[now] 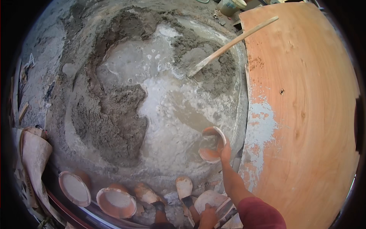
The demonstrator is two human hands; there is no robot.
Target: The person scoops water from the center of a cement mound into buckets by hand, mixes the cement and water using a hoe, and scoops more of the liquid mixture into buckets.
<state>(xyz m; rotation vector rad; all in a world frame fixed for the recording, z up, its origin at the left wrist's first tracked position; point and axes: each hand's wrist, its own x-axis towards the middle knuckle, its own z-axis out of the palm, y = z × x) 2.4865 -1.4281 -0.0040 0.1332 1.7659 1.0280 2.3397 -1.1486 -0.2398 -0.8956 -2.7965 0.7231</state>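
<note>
My right hand (225, 151) grips the rim of an orange plastic bucket (210, 154), tilted low over the pool, with murky water at its mouth. Grey watery slurry (165, 120) fills the hollow around it, bordered by wet mortar mounds (114, 123). Low at the bottom of the view, my left hand (208, 216) is partly cut off. It lies against or just above a pale, dusty object (210, 199) whose kind is unclear; I cannot tell whether the fingers hold it.
A wooden tool handle (234, 43) slants from the right-hand mortar onto a plywood sheet (303, 114), its head buried. Two orange buckets of grey powder or mix, one (75, 189) left of the other (117, 201), stand near my dusty shoes (184, 187). Another bucket (231, 7) stands far back.
</note>
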